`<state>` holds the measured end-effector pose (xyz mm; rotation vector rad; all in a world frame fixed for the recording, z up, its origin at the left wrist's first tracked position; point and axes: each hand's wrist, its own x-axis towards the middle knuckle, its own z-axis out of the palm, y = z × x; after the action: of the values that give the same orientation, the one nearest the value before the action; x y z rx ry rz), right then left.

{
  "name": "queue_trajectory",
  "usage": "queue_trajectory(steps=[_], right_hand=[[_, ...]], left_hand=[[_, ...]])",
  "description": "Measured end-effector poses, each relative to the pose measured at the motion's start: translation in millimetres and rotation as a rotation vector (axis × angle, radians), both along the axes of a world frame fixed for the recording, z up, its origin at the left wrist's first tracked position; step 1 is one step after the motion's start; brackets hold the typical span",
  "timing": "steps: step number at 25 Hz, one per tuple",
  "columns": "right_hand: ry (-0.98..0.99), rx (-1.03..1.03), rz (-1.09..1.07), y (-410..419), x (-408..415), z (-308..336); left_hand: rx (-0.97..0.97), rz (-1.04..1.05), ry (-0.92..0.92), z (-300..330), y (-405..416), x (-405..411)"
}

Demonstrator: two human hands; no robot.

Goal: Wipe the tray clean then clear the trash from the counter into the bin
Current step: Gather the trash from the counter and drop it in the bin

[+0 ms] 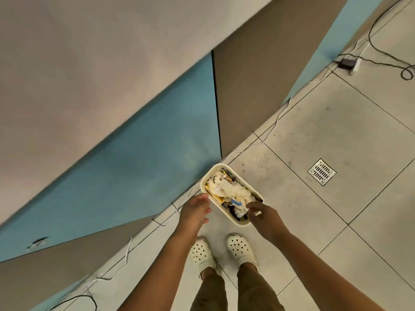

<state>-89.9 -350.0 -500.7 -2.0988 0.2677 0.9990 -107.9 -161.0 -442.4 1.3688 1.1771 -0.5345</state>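
Observation:
A cream oblong bin [204, 182] stands on the tiled floor against the counter's base, just ahead of my feet. It is heaped with crumpled white paper and wrappers [229, 189]. My left hand [195, 211] hangs beside the bin's near-left rim, fingers loosely curled, with nothing visible in it. My right hand [263, 215] hovers over the bin's near end, its fingers spread just above the trash and holding nothing that I can see. The tray is out of view.
The grey counter top [89, 63] fills the upper left, with blue and grey panels [134, 164] below it. White cables [125, 254] run along the counter's foot. A floor drain [321, 172] lies to the right. A power adapter and black cords [347, 62] sit at the far right.

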Motion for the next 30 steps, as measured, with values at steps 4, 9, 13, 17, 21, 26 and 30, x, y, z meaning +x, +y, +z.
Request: queue_trajectory(steps=[4,9,13,17,21,26,30], right_hand=[[-0.235,0.169,0.023,26.4,18.0,110.7],[-0.486,0.418,0.176,58.2,39.5,267.3],[-0.623,0.567,0.256,85.1,52.6,365.2],[-0.694,0.679,0.346,127.9,59.3,433.0],[-0.697,0.737,0.456,190.0,49.4,470.4],[-0.676,0.738,0.638,284.0,13.6,485.8],[-0.682,0.709,0.667,357.8,-13.1,487.7]], left_hand=[[0.033,-0.063,-0.187,108.0,-7.8,11.7],[0.093,-0.041,-0.490,264.5,-7.0,13.2],[0.171,0.013,-0.666,357.5,10.4,-2.3],[0.271,0.118,-0.758,418.9,42.0,-21.8],[0.366,0.283,-0.798,452.7,93.8,-50.6],[0.469,0.462,-0.787,471.3,172.2,-101.9],[0.551,0.532,-0.745,476.3,242.2,-141.7]])
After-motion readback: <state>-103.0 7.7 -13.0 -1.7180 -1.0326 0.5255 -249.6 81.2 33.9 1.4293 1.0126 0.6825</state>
